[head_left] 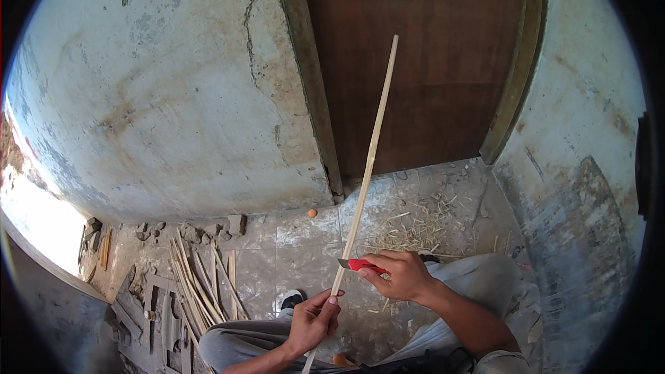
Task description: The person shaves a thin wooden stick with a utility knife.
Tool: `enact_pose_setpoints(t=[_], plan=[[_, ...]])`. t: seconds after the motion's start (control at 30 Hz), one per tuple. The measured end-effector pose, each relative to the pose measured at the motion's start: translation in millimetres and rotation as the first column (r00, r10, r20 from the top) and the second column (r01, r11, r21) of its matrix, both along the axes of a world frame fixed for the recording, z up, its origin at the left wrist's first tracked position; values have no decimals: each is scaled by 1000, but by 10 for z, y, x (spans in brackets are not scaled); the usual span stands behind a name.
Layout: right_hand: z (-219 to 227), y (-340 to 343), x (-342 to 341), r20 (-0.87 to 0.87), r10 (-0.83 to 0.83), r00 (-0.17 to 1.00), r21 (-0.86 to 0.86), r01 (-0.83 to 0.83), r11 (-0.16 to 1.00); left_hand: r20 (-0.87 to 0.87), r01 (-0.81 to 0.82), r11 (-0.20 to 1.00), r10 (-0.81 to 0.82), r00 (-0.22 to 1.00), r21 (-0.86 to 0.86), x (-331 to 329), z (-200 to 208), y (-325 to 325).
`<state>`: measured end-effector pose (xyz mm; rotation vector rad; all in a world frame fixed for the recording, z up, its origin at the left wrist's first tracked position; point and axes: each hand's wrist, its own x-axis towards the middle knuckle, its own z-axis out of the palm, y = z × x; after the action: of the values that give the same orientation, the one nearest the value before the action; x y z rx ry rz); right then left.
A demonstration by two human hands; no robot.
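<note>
A long, pale bamboo strip [373, 156] slants up and away from my lap, its far end standing in front of the brown door. My left hand [313, 320] grips it near the lower end, thumb on top. In my right hand [398, 275] is a red utility knife [361, 264], fingers wrapped round its handle. The knife's blade is out and meets the strip a little above my left hand. The strip's lowest part passes under my left hand toward my lap.
Several bamboo strips [196, 280] lie in a pile on the floor at left, near broken grey boards [166, 318]. Shavings [419, 230] are scattered before the door [422, 62]. A small orange ball-like thing [312, 212] rests by the cracked wall [173, 97]. Rubble [237, 224] lines the wall's foot.
</note>
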<state>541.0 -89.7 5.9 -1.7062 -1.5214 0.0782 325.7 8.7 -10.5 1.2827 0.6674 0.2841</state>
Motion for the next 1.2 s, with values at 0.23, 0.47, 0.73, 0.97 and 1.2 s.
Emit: enact_pose_setpoints(t=[0.23,0.47,0.73,0.97,1.2], plan=[[30,-7,-12,3,-15,1000,14,15,1000,22,-18,1000,18,1000,17,13,27,-12],[-57,14,-30,69,-28,997,-9,28,1000,24,-28,1000,28,999,-13,28,21,16],[-60,38,-59,131,-45,990,19,43,999,31,33,991,-29,999,-131,-29,-4,106],[-58,42,-107,148,-91,985,53,84,995,36,35,968,-27,999,-249,-8,88,106],[-57,4,-244,112,-46,993,20,45,999,15,2,964,2,1000,-264,16,54,118]])
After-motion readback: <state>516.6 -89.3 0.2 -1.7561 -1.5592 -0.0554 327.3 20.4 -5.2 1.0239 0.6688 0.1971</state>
